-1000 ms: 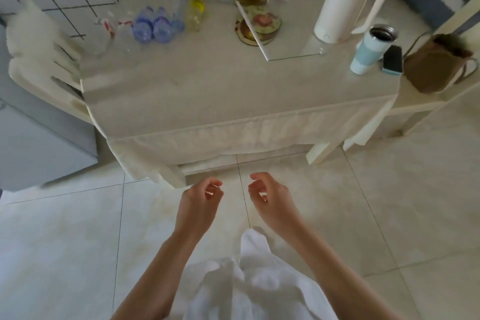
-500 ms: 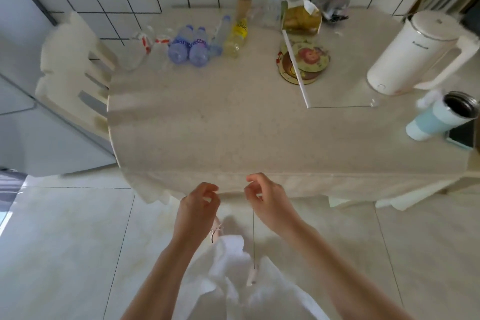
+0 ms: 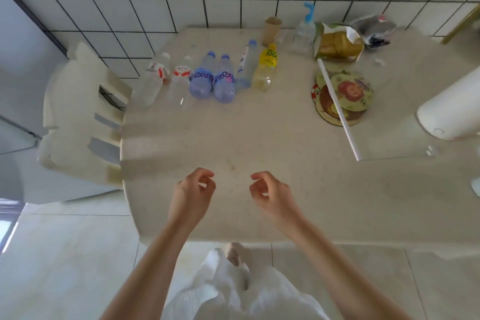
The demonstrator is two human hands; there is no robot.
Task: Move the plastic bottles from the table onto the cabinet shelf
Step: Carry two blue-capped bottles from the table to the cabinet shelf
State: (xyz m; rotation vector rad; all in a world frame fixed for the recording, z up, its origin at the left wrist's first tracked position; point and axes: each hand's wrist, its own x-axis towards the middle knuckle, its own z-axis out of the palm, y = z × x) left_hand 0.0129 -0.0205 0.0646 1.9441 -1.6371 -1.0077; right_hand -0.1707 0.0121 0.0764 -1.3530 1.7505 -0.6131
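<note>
Since earlier frame: person closer, both hands now over table (image 3: 259,125) near edge. Left hand (image 3: 193,193) and right hand (image 3: 271,195) loosely curled, empty. Six plastic bottles (image 3: 211,78) stand in row at far left, near tiled wall. Reach straight forward; mid-table bare. Grip bodies, one per hand. Chair (image 3: 83,117) crowds left edge; coasters (image 3: 342,94) and kettle (image 3: 452,109) lie right. Cabinet shelf not in view.

6 plastic bottles (image 3: 224,79) on table, 1 spray bottle (image 3: 304,30), 1 kettle (image 3: 452,109), 2 hands.
</note>
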